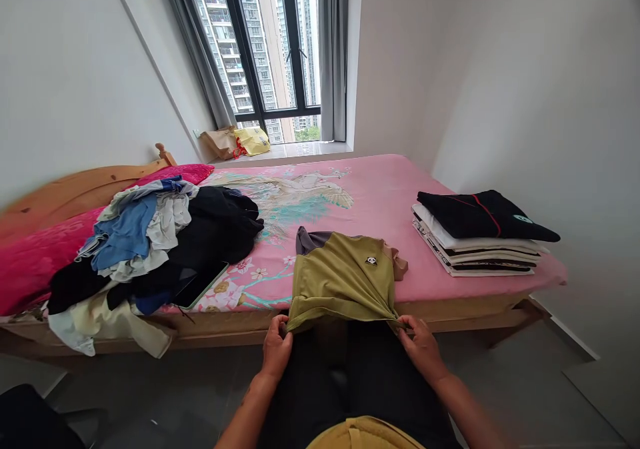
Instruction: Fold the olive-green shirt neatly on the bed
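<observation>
Pinching olive-green fabric shirt (345, 272), lower centre of frame: left hand (277, 350), right hand (420, 344), fingers closed on hem corners; looks light, soft, floppy, corners best hold.

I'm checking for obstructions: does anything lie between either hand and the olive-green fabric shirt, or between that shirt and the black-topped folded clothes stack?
Nothing visible does. The left hand and right hand pinch the olive-green fabric shirt directly; pink bedsheet spans the gap to the folded clothes stack.
</observation>
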Demonstrator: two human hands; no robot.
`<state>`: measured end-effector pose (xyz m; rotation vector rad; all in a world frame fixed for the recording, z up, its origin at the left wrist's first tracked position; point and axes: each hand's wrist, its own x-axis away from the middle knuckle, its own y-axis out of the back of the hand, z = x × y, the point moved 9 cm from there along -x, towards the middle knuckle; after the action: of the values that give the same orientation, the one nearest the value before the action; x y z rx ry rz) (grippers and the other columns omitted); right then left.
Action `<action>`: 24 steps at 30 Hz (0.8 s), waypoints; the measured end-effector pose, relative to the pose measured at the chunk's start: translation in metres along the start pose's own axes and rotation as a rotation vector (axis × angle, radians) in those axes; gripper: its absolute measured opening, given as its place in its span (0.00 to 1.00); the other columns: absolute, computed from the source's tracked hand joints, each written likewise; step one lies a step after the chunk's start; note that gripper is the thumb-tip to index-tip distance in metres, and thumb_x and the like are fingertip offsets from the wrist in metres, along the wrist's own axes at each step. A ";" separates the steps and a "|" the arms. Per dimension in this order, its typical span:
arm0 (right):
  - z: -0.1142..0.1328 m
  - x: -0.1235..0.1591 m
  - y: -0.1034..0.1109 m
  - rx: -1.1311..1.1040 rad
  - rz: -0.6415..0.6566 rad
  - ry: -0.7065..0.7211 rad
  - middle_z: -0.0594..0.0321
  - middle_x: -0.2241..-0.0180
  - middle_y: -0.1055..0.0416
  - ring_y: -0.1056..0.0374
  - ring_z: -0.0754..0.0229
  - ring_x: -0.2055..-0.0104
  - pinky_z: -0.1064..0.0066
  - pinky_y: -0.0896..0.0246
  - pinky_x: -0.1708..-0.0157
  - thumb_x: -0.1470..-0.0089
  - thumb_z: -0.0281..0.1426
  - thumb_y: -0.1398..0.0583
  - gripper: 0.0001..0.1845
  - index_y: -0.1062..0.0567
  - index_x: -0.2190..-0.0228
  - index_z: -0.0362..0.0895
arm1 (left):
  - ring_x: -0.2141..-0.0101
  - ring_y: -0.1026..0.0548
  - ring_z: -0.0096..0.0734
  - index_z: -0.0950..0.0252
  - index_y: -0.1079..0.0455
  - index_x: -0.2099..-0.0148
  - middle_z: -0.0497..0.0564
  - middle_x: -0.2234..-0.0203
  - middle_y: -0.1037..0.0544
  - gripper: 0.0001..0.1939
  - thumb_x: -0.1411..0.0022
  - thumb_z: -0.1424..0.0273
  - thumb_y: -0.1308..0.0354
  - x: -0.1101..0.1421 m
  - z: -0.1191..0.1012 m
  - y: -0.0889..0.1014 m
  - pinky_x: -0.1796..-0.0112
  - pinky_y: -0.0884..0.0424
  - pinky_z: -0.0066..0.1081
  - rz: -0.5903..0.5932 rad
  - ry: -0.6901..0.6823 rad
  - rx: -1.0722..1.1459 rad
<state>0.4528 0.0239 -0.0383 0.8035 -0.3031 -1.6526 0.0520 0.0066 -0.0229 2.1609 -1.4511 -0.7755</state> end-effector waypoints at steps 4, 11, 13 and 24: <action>0.000 0.003 0.000 0.012 0.010 -0.039 0.61 0.66 0.30 0.34 0.55 0.63 0.61 0.38 0.61 0.51 0.33 0.45 0.16 0.30 0.58 0.46 | 0.73 0.31 0.30 0.61 0.34 0.57 0.45 0.74 0.29 0.16 0.48 0.61 0.45 0.010 -0.005 -0.002 0.68 0.34 0.30 0.067 0.036 0.042; -0.001 0.002 0.004 0.027 -0.020 -0.091 0.61 0.69 0.31 0.35 0.54 0.65 0.61 0.39 0.62 0.53 0.33 0.46 0.12 0.30 0.65 0.45 | 0.75 0.34 0.27 0.61 0.39 0.70 0.43 0.78 0.33 0.07 0.46 0.63 0.48 0.010 -0.019 -0.005 0.71 0.38 0.27 0.089 0.005 -0.001; -0.002 0.003 0.010 0.009 -0.069 -0.131 0.62 0.70 0.32 0.35 0.56 0.67 0.62 0.40 0.63 0.53 0.34 0.46 0.12 0.31 0.64 0.46 | 0.76 0.34 0.27 0.60 0.42 0.72 0.43 0.79 0.35 0.07 0.45 0.65 0.49 0.010 -0.019 -0.005 0.71 0.39 0.27 0.071 -0.010 -0.083; 0.017 0.001 0.024 -0.068 -0.158 -0.154 0.66 0.74 0.35 0.37 0.59 0.71 0.67 0.40 0.67 0.52 0.38 0.45 0.13 0.32 0.64 0.46 | 0.71 0.26 0.35 0.59 0.34 0.50 0.47 0.77 0.25 0.16 0.40 0.64 0.51 0.010 -0.030 -0.013 0.63 0.38 0.33 0.073 -0.218 -0.433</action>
<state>0.4597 0.0128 -0.0121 0.6644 -0.2950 -1.8679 0.0840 0.0029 -0.0104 1.7305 -1.3049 -1.2031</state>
